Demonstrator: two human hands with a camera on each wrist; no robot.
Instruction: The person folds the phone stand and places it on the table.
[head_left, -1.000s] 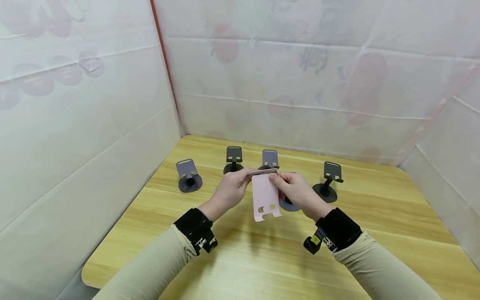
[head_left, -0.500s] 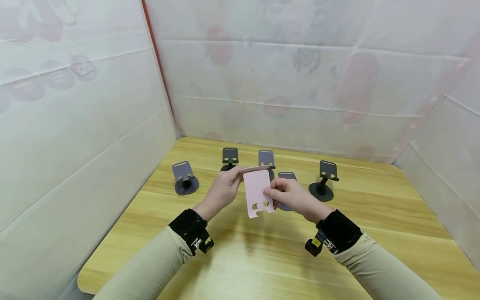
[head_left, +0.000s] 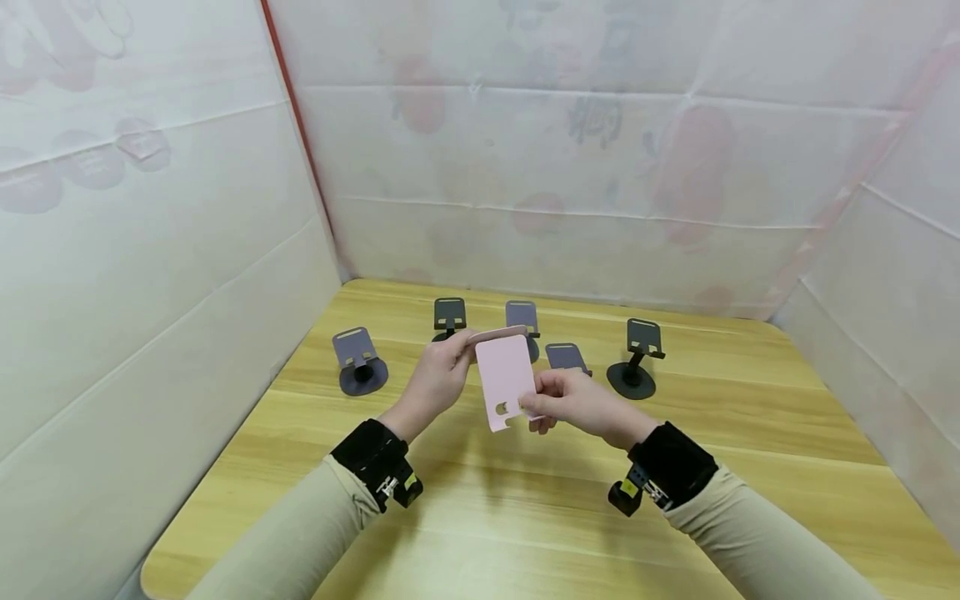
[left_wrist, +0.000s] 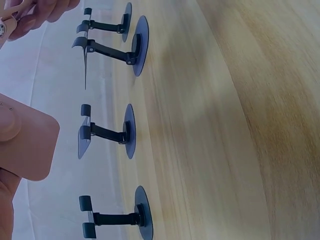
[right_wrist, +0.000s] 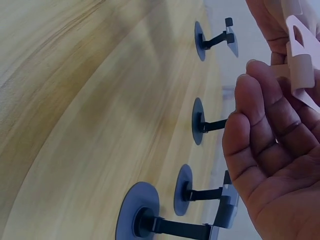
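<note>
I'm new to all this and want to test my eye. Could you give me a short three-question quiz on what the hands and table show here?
1. True or false: both hands hold the pink stand.
2. How many dark stands are on the table?
3. Which hand pinches the plate's lower end with the cut-outs? A) left hand B) right hand

Key: 1 true; 2 five; 3 B, while the left hand grips the top end.
</note>
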